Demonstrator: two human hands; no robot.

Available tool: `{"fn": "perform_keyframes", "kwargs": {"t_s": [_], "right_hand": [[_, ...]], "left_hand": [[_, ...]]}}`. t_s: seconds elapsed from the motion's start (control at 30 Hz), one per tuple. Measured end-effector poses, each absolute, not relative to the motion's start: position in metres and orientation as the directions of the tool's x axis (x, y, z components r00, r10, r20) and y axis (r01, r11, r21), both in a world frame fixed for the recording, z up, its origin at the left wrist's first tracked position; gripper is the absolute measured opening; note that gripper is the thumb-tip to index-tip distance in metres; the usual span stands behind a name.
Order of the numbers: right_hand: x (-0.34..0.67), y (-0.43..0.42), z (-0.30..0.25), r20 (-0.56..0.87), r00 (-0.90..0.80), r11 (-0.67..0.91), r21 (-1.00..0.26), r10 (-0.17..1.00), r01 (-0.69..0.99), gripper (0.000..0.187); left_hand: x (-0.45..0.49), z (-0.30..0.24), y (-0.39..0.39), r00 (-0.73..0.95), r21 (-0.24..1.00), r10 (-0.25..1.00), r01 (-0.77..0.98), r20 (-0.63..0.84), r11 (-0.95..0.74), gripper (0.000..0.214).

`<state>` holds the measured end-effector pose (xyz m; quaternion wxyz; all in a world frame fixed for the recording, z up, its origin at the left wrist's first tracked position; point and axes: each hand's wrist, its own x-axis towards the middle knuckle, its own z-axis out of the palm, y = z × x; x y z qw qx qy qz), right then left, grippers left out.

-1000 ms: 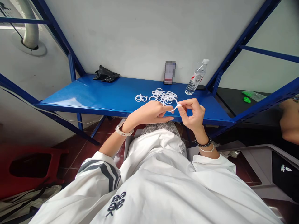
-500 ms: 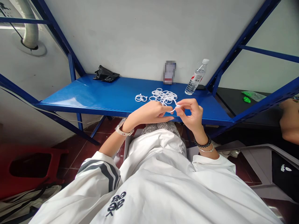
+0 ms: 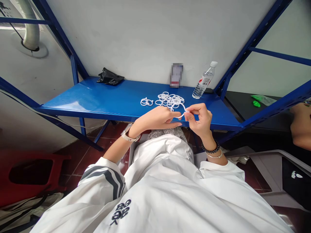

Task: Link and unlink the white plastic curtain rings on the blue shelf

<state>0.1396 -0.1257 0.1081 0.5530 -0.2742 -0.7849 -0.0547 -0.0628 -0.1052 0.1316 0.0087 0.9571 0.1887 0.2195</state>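
Observation:
Both my hands meet over the front edge of a blue metal shelf. Between them is a thin white plastic ring. My right hand pinches the ring's right side with thumb and forefinger. My left hand, with a watch on the wrist, is closed on the ring's left side. Just behind my hands lies a pile of several white rings. A small separate cluster of white rings lies to its left.
A clear water bottle leans at the back right of the shelf, next to a blurred upright object. A crumpled black bag lies at the back left. A red stool stands lower left. Another person's arm shows at the right edge.
The ring between my fingers has turned slightly and now shows as a fuller loop. My hands have shifted only a little.

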Motion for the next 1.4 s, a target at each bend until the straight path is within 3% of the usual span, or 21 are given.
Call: {"fn": "perform_keyframes", "kwargs": {"t_s": [0.2, 0.47, 0.8, 0.9, 1.03, 1.13, 1.3, 1.4], "right_hand": [[0.14, -0.126, 0.108, 0.894, -0.251, 0.85, -0.22, 0.372, 0.479, 0.006], [0.142, -0.125, 0.105, 0.866, -0.225, 0.808, -0.281, 0.446, 0.517, 0.019], [0.135, -0.125, 0.109, 0.876, -0.219, 0.808, -0.264, 0.429, 0.527, 0.016], [0.136, -0.123, 0.109, 0.848, -0.23, 0.79, -0.3, 0.478, 0.534, 0.018], [0.139, -0.108, 0.103, 0.775, -0.257, 0.756, -0.389, 0.577, 0.526, 0.024], [0.142, -0.089, 0.092, 0.673, -0.31, 0.701, -0.443, 0.672, 0.56, 0.025], [0.149, -0.057, 0.067, 0.49, -0.397, 0.605, -0.401, 0.776, 0.688, 0.027], [0.155, -0.042, 0.052, 0.394, -0.459, 0.595, -0.373, 0.796, 0.712, 0.034]], "left_hand": [[-0.062, 0.132, -0.106, 0.839, 0.095, 0.367, 0.36, 0.403, -0.928, 0.032], [-0.058, 0.129, -0.107, 0.845, 0.081, 0.385, 0.384, 0.37, -0.92, 0.026], [-0.061, 0.129, -0.101, 0.833, 0.098, 0.389, 0.383, 0.394, -0.919, 0.036], [-0.062, 0.129, -0.098, 0.822, 0.118, 0.404, 0.391, 0.401, -0.913, 0.037], [-0.066, 0.128, -0.086, 0.799, 0.164, 0.491, 0.464, 0.348, -0.871, 0.032], [-0.071, 0.123, -0.068, 0.73, 0.178, 0.625, 0.6, 0.277, -0.78, 0.028], [-0.084, 0.105, -0.029, 0.563, 0.208, 0.82, 0.794, 0.106, -0.572, 0.03], [-0.094, 0.091, -0.01, 0.475, 0.136, 0.879, 0.868, 0.05, -0.477, 0.031]]}}
